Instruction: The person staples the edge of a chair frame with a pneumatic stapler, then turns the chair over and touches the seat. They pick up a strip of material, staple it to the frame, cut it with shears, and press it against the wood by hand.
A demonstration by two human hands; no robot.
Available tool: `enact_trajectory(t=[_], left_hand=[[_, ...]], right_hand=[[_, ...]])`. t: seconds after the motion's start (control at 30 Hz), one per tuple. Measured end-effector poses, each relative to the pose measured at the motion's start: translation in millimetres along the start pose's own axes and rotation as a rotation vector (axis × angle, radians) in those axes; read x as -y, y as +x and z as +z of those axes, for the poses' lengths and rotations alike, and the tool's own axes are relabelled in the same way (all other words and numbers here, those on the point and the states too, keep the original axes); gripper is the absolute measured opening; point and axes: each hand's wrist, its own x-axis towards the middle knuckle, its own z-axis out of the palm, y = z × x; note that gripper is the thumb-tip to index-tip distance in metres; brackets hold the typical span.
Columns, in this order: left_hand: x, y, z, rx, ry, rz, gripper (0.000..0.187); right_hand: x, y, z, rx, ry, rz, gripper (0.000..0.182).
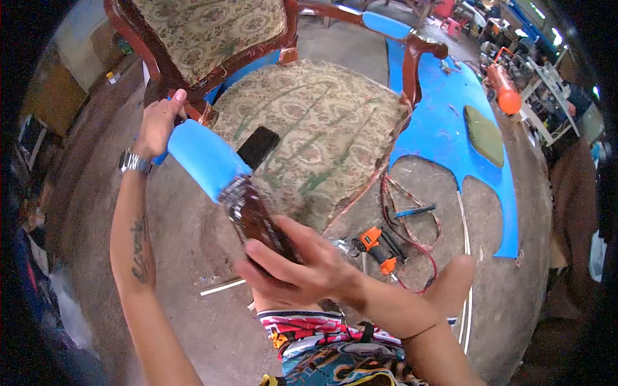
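A carved wooden chair with a worn floral seat (322,122) and a floral backrest (206,35) stands in front of me. Bright blue material (205,154) covers the pad of its near armrest. My left hand (161,122) is closed on the rear end of that armrest, thumb up. Around the dark, glossy front end of the armrest (257,219), my right hand (302,264) has its fingers wrapped. A black block (258,147) lies on the seat beside the blue pad. The far armrest (386,26) also has a blue pad.
An orange and black air tool (373,241) lies on the floor with a red hose (412,241). To the right, a large cut blue sheet (438,135) bears an olive pad (484,136). White strips (465,257) and an orange tank (505,90) are further right.
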Motion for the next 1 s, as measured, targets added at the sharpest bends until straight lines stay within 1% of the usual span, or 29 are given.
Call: enact_trajectory(t=[0.03, 0.07, 0.13, 0.17, 0.27, 0.33, 0.37, 0.4, 0.43, 0.47, 0.5, 0.53, 0.57, 0.6, 0.67, 0.7, 0.77, 0.8, 0.83, 0.9, 0.93, 1.0], left_hand=[[4.2, -1.9, 7.8, 0.047, 0.007, 0.052, 0.073], [-3.6, -7.6, 7.7, 0.076, 0.026, 0.059, 0.072], [-20.8, -23.4, 9.8, 0.126, 0.056, 0.085, 0.069], [-0.6, -28.3, 24.0, -0.064, 0.061, 0.327, 0.059], [-5.0, -10.1, 17.5, 0.120, -0.091, 0.374, 0.049], [29.1, 20.3, 24.6, -0.058, 0.104, 0.433, 0.045], [40.7, 34.7, 34.9, -0.080, 0.072, 0.454, 0.047], [43.7, 46.4, 42.6, -0.107, 0.039, 0.486, 0.048], [32.5, 50.6, 44.0, -0.057, 0.158, 0.421, 0.057], [15.9, 49.4, 48.8, -0.083, 0.137, 0.391, 0.061], [-0.7, 47.6, 56.6, -0.107, 0.117, 0.361, 0.066], [-13.7, 40.9, 63.4, -0.130, 0.096, 0.330, 0.070], [-27.2, 33.0, 65.5, -0.123, 0.159, 0.293, 0.082], [-32.8, 28.5, 67.6, -0.108, 0.163, 0.281, 0.082], [-53.3, 22.7, 70.3, -0.084, 0.174, 0.253, 0.084], [-57.1, 19.4, 71.7, -0.097, 0.213, 0.274, 0.086], [-75.0, 2.9, 64.3, -0.048, 0.226, 0.222, 0.084], [-79.3, -6.6, 59.7, -0.023, 0.235, 0.198, 0.083], [-83.0, -16.2, 56.3, -0.059, 0.242, 0.244, 0.083], [-80.0, -36.2, 53.8, -0.113, 0.256, 0.325, 0.084], [-73.4, -40.9, 51.3, -0.026, 0.272, 0.338, 0.088], [-68.3, -55.3, 57.4, -0.123, 0.249, 0.485, 0.077]], right_hand=[[-7.4, -6.9, -4.3, 0.009, 0.009, -0.001, 0.035], [-13.4, -9.6, -11.6, 0.015, 0.014, -0.005, 0.037], [-22.3, -19.5, -31.2, 0.098, 0.038, -0.010, 0.037], [-29.5, -23.0, -42.6, 0.145, 0.093, -0.014, 0.032], [-78.7, -67.1, -73.9, 0.223, 0.122, 0.019, 0.042], [-115.6, -78.9, -93.7, 0.187, 0.122, 0.022, 0.048], [-125.7, -87.2, -109.0, 0.255, 0.034, 0.119, 0.049], [-134.8, -97.3, -116.7, 0.242, 0.020, 0.254, 0.050], [-141.6, -94.5, -121.1, 0.171, -0.001, 0.322, 0.050], [-154.2, -106.7, -132.9, 0.180, -0.007, 0.454, 0.052], [-162.6, -114.4, -144.7, 0.178, 0.073, 0.718, 0.055], [-167.7, -111.2, -154.1, 0.196, 0.104, 0.796, 0.057], [-171.6, -108.5, -164.7, 0.234, 0.040, 0.834, 0.059], [-175.8, -106.2, -172.3, 0.277, -0.026, 0.868, 0.059], [-182.3, -99.9, -190.5, 0.360, -0.047, 0.910, 0.059], [-183.0, -98.3, -196.2, 0.378, -0.065, 0.894, 0.060], [-192.1, -93.5, -203.2, 0.415, -0.092, 0.856, 0.061], [-194.2, -92.7, -204.8, 0.413, -0.158, 0.831, 0.062], [-197.5, -91.2, -208.6, 0.414, -0.218, 0.806, 0.063], [-212.7, -108.2, -207.0, 0.329, -0.193, 0.782, 0.066], [-217.6, -116.1, -198.8, 0.245, -0.175, 0.920, 0.065], [-218.4, -132.9, -175.7, 0.080, -0.191, 0.972, 0.063]])
